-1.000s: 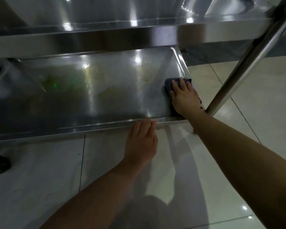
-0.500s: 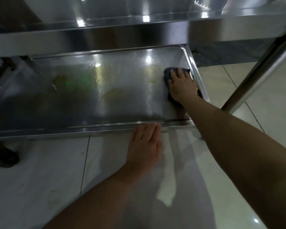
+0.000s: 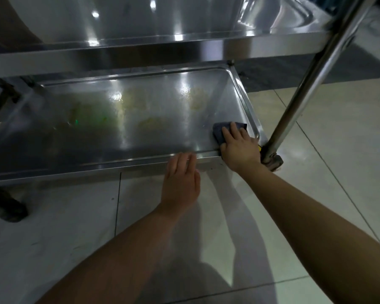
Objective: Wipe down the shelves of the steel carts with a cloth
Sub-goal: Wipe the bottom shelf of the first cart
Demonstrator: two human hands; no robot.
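A person crouches at a steel cart and looks down at its bottom shelf [image 3: 97, 137], a shallow steel tray with a raised rim. The wiping looks only partly done: yellowish smears [image 3: 149, 122] show on the left and middle of the shelf and another patch sits toward the back right, so most of this surface appears yet to be cleaned. Moving right, the left hand [image 3: 181, 178] reaches forward with fingers straight and together, fingertips resting on the shelf's front rim as if to brace; it holds nothing. Further right, the right hand [image 3: 239, 145] lies palm down on a dark blue cloth [image 3: 221, 130], fingers spread flat and pressing it into the shelf's front right corner. At far right, the cart's slanting steel leg [image 3: 312, 73] runs down to a wheel [image 3: 273, 162] on the tiled floor [image 3: 338, 150].
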